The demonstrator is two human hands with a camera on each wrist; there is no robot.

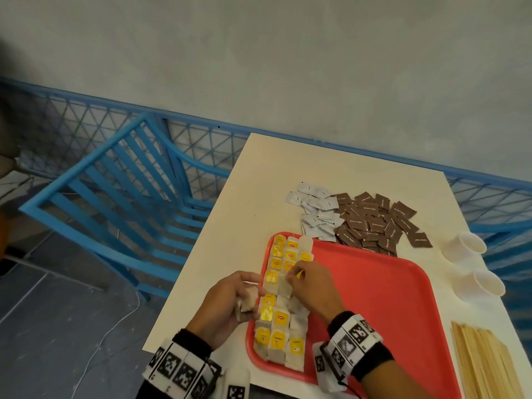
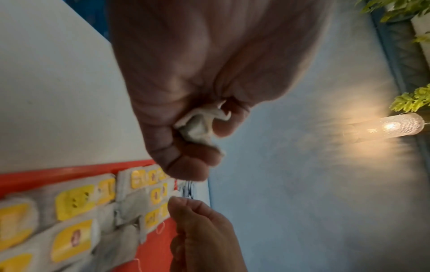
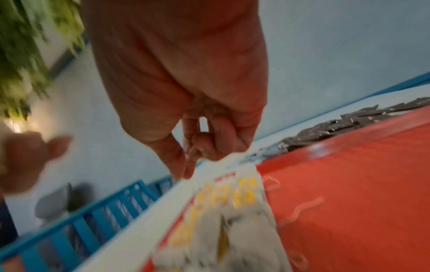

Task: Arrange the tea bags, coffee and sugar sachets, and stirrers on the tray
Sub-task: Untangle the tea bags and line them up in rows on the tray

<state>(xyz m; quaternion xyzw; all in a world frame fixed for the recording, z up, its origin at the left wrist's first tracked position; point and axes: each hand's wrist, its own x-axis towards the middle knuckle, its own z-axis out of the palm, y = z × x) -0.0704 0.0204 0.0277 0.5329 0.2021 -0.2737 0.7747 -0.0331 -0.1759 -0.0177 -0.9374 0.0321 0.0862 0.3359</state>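
Note:
A red tray [image 1: 374, 298] lies on the cream table [image 1: 230, 240]. Tea bags with yellow tags [image 1: 280, 318] lie in three rows along its left side. My left hand [image 1: 250, 298] hovers at the tray's left rim and grips a small white bundle of tea bags [image 2: 200, 127] in curled fingers. My right hand [image 1: 290, 276] is over the middle of the rows, thumb and forefinger pinching the top of a tea bag [image 1: 285, 287]. White sachets [image 1: 316, 211] and brown sachets [image 1: 374, 223] lie heaped beyond the tray. Wooden stirrers [image 1: 486, 364] lie at the right.
Two white paper cups [image 1: 466, 246] [image 1: 483, 286] lie on their sides near the table's right edge. A blue slatted chair [image 1: 121, 203] stands left of the table, and a blue lattice fence [image 1: 201, 145] runs behind it. The tray's right half is bare red.

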